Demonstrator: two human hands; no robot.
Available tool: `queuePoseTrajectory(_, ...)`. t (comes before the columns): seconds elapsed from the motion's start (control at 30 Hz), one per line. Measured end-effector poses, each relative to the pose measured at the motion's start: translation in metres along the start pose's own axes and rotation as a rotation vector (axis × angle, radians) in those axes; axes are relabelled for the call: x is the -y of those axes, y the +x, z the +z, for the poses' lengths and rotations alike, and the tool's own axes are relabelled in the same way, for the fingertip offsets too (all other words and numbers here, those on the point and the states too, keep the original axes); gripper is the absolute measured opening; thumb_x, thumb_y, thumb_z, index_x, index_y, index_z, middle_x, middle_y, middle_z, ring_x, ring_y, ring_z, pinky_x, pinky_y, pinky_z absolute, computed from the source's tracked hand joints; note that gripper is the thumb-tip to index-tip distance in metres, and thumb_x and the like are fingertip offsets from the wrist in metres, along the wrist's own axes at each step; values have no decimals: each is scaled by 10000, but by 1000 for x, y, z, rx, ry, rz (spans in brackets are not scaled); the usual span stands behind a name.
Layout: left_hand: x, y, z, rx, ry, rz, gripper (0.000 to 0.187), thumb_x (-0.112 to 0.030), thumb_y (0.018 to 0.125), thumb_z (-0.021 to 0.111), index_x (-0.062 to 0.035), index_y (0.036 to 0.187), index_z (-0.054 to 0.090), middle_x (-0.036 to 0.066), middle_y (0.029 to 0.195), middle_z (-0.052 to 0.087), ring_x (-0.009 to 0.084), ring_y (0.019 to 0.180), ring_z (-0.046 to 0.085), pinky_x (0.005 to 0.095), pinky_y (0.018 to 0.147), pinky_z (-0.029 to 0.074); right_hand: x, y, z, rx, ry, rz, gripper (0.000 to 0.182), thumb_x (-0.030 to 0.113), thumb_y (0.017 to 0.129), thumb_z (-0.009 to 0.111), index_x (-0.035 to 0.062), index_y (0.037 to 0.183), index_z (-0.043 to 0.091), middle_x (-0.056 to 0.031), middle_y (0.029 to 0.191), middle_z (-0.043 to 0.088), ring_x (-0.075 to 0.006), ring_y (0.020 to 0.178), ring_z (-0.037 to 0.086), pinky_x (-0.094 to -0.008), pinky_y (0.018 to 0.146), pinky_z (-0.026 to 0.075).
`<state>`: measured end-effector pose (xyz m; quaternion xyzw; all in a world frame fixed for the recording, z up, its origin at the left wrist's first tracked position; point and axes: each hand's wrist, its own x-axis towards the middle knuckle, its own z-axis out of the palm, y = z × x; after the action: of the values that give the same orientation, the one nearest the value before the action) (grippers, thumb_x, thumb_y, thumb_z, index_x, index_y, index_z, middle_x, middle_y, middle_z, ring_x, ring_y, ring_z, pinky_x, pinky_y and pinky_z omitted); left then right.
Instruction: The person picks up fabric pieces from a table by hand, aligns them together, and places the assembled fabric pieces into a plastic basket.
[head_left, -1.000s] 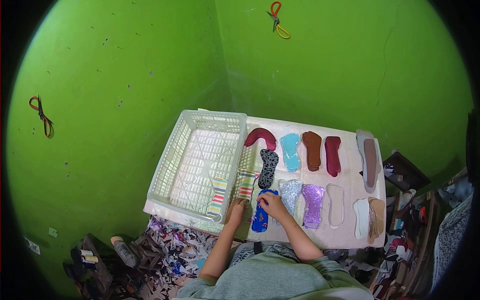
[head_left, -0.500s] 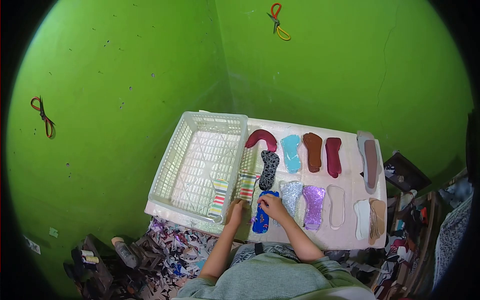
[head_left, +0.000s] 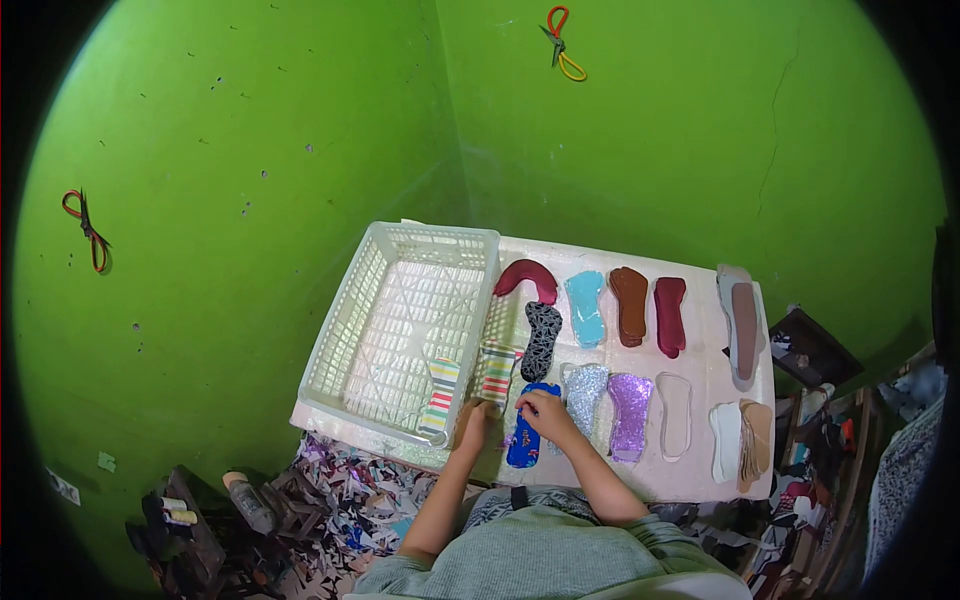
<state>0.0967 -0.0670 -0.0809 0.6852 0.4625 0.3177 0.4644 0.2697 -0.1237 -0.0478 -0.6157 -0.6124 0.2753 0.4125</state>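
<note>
A striped fabric cut-out (head_left: pixel 497 372) is beside the crate's right wall, and my left hand (head_left: pixel 471 425) is at its lower end with the fingers curled in. Some of those fingers are hidden. My right hand (head_left: pixel 545 410) is over a blue floral cut-out (head_left: pixel 522 443), thumb and fingertips pinched together; anything between them is too small to make out. Just above the blue piece lies a black-and-grey patterned cut-out (head_left: pixel 541 340). Another striped cut-out (head_left: pixel 439 395) lies in the near right corner of the white plastic crate (head_left: pixel 340 310).
Right of my hands lie silver glitter (head_left: pixel 585 395) and purple glitter cut-outs (head_left: pixel 630 415). Behind are a curved maroon piece (head_left: pixel 525 275), turquoise (head_left: pixel 586 308) and brown stacks (head_left: pixel 630 305). Scissors (head_left: pixel 565 45) hang on the green wall. Scraps (head_left: pixel 365 495) cover the floor.
The whole view has shifted slightly. Both hands stay at nearly the same places by the striped and blue pieces; no piece has visibly moved on the table.
</note>
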Motion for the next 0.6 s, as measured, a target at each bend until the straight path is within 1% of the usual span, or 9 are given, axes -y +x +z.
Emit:
queuePoseTrajectory(0.03,1,0,0,0,1,0,205,-81,674,575,-2,852,638,166,857,597,317,816,573,367,719,453,0,1,-1,1,1,-1,89,40,769,546,27,828,612,-121,775,584,-242,691,590,-308,628,473)
queuePoseTrajectory(0.1,3,1,0,23,100,16,330,-269,787,435,-19,871,633,152,882,595,280,792,573,360,692,445,0,1,0,-3,1,-1,91,39,769,545,24,829,612,-121,777,585,-240,692,592,-306,628,474)
queuePoseTrajectory(0.13,5,1,1,23,100,16,330,-269,787,435,-19,871,633,152,882,595,280,792,573,360,692,445,-1,1,0,-7,0,-1,93,37,769,544,22,831,612,-121,779,586,-238,692,594,-305,627,476)
queuePoseTrajectory(0.2,6,2,1,5,265,124,210,-41,643,607,-14,847,651,168,856,605,319,816,581,375,733,454,-2,0,1,-4,-1,10,94,36,769,542,19,831,611,-122,781,587,-236,689,595,-303,624,476)
queuePoseTrajectory(0.33,5,2,1,-5,270,145,206,-55,650,608,-13,848,651,168,851,604,321,818,580,372,731,455,-3,0,2,-4,-2,4,98,32,769,539,13,831,612,-125,779,588,-232,679,595,-302,616,477)
queuePoseTrajectory(0.4,5,4,3,-6,118,-51,156,-58,674,598,-18,814,651,165,839,603,324,821,575,377,733,453,-3,1,3,-9,9,7,94,31,760,541,24,819,614,-130,768,581,-263,684,590,-327,622,473)
queuePoseTrajectory(0.43,6,4,3,-6,118,-51,156,-58,674,598,-18,814,651,165,839,603,324,821,575,377,733,453,-3,1,3,-15,20,11,92,30,752,544,35,808,617,-136,756,573,-295,689,584,-353,627,469)
queuePoseTrajectory(0.5,7,3,3,59,608,226,137,-60,714,573,-29,838,622,156,844,590,323,816,565,386,731,448,-4,1,2,-7,7,18,90,33,761,542,21,815,614,-135,767,581,-256,689,593,-322,621,474)
queuePoseTrajectory(0.6,3,0,7,-11,651,317,136,-66,748,547,-39,879,570,153,870,564,325,824,549,396,728,439,-7,0,5,14,35,53,102,52,797,539,17,865,606,-115,783,596,-198,701,606,-282,625,483)
